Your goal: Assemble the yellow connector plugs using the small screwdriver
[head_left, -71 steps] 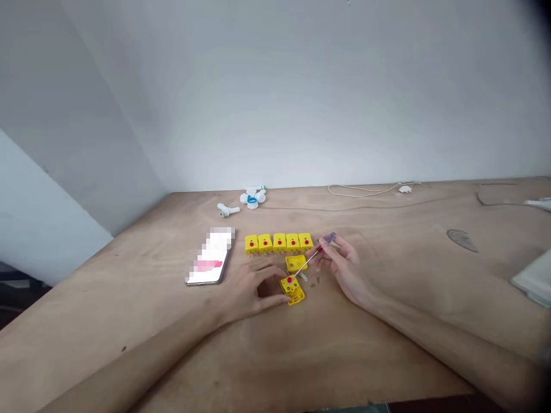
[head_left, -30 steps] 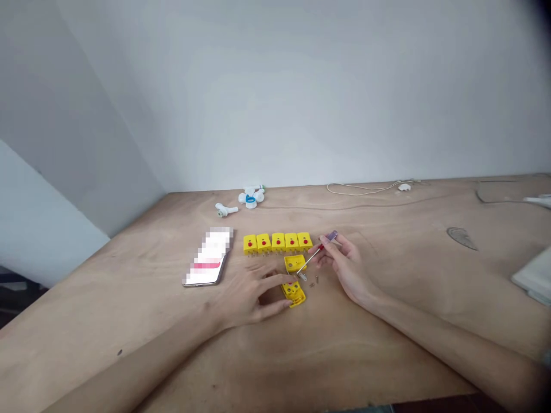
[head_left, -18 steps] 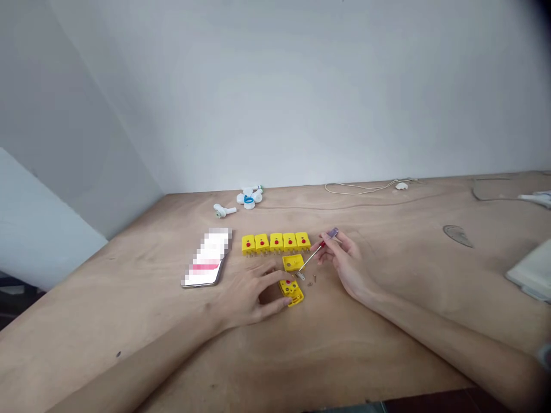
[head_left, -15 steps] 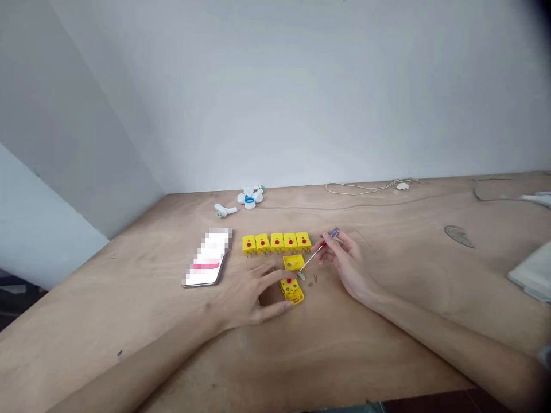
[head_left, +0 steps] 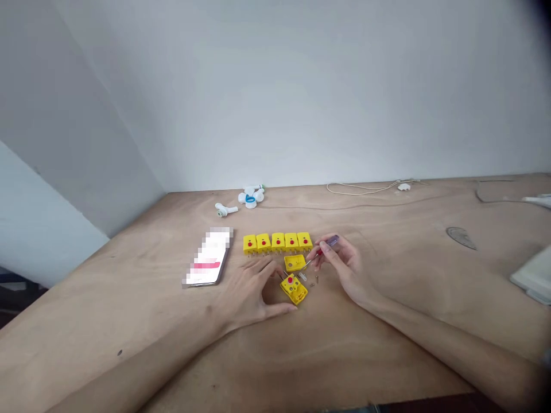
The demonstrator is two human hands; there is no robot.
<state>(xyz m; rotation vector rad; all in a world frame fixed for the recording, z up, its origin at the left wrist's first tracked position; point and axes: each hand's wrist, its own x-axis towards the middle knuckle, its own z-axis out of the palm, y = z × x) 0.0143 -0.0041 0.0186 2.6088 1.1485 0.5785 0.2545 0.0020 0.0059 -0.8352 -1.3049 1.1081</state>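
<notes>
My left hand (head_left: 252, 291) has its thumb and fingers around an opened yellow plug half (head_left: 296, 292) with a red button, gripping it at its edges on the table. In my right hand (head_left: 344, 267) is a screwdriver (head_left: 330, 242) with a purple and red handle, its shaft slanting down to the left. The tip is near the right edge of a yellow cover (head_left: 295, 263) lying hollow side up. A small pale clip (head_left: 302, 276) and tiny screws (head_left: 317, 279) lie just right of the plug half. Behind stands a row of several closed yellow plugs (head_left: 278, 241).
A phone (head_left: 210, 258) lies left of my left hand. White fittings (head_left: 251, 198) and a white pipe piece (head_left: 226, 210) are near the wall. A thin cord (head_left: 365, 188) runs along the back, and a white object (head_left: 534, 275) sits at the right edge.
The opened plug half has turned slightly between my left fingers. My right hand has tilted the screwdriver flatter, and its tip has moved away from the pale clip toward the yellow cover.
</notes>
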